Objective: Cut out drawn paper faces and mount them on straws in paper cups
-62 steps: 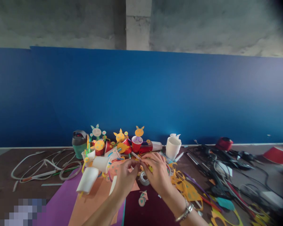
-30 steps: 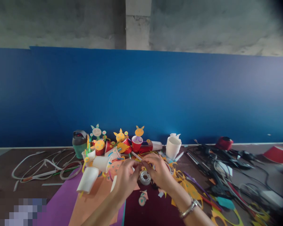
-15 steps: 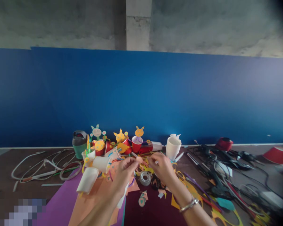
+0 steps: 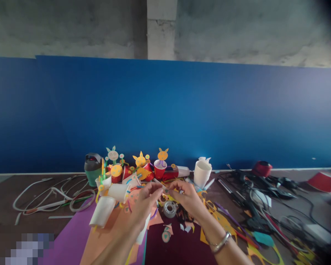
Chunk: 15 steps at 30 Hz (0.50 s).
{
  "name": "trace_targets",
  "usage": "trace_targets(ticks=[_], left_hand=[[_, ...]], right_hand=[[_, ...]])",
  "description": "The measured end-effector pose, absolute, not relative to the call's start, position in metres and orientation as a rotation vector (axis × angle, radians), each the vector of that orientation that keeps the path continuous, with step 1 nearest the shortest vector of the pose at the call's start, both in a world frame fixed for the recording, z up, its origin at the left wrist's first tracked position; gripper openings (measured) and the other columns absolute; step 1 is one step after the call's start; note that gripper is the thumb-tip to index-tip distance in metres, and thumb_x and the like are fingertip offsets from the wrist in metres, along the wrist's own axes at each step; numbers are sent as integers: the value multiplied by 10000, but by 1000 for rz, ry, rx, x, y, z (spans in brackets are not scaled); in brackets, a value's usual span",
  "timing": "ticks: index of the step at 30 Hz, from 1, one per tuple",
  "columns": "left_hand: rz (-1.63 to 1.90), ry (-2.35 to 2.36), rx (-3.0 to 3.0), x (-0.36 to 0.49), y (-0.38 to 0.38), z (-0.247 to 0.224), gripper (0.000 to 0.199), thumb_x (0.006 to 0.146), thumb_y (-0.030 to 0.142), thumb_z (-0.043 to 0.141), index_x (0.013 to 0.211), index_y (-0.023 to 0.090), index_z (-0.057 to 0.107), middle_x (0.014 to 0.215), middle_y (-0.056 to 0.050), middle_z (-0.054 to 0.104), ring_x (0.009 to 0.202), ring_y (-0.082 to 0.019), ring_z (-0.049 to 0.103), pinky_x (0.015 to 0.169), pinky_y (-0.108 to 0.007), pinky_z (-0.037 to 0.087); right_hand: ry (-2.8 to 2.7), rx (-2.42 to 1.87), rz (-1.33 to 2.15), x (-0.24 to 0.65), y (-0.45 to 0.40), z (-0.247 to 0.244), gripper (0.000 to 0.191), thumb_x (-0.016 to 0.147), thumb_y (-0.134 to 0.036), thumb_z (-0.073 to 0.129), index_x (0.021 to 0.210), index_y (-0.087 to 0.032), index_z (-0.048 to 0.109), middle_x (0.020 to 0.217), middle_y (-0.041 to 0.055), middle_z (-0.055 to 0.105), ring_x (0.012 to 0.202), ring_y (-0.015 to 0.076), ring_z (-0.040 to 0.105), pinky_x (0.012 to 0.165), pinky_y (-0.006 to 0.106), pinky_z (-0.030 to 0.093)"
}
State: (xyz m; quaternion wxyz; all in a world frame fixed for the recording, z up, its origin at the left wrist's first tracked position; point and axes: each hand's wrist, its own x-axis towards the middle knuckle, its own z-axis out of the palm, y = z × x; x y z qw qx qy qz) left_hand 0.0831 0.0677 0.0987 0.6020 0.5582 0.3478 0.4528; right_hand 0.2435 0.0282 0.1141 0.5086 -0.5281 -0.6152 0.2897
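While the left hand (image 4: 151, 195) pinches a small piece (image 4: 166, 191) between thumb and fingertips, the right hand (image 4: 183, 195) brings its fingertips up beside it; whether they grip it too, I cannot tell. Tape (image 4: 169, 214) lies just nearer the body than the grip, cut-outs (image 4: 166, 236) nearer again. White cups (image 4: 102, 211) lie tipped to its left, a red cup (image 4: 160, 172) stands beyond, and yellow scraps (image 4: 222, 222) clutter its right.

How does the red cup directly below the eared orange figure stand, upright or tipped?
Upright: the red cup has its open rim facing up.
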Motion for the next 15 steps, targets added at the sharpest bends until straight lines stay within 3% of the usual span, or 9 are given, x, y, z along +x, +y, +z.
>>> trace_targets(ticks=[4,9,15], left_hand=[[1015,775,1413,84,66,104,227,744,371,661,709,147,648,650,6,595,631,-127,514,588,-214,357],[1006,672,1250,84,65,99,228,757,367,661,706,145,644,630,18,580,596,-97,485,581,-192,357],[1001,909,1578,81,73,96,252,806,388,568,820,157,668,733,-27,651,676,-157,566,640,-247,413]], right_hand=[[-1352,-1221,963,242,29,111,130,761,-262,614,694,-151,605,606,-16,605,558,106,517,501,205,343],[-1217,-1103,1137,237,29,111,214,741,-354,661,768,-146,620,685,13,651,629,136,583,558,215,401],[-1227,-1190,912,236,39,97,208,785,-360,599,738,-157,591,667,15,627,623,150,566,566,235,410]])
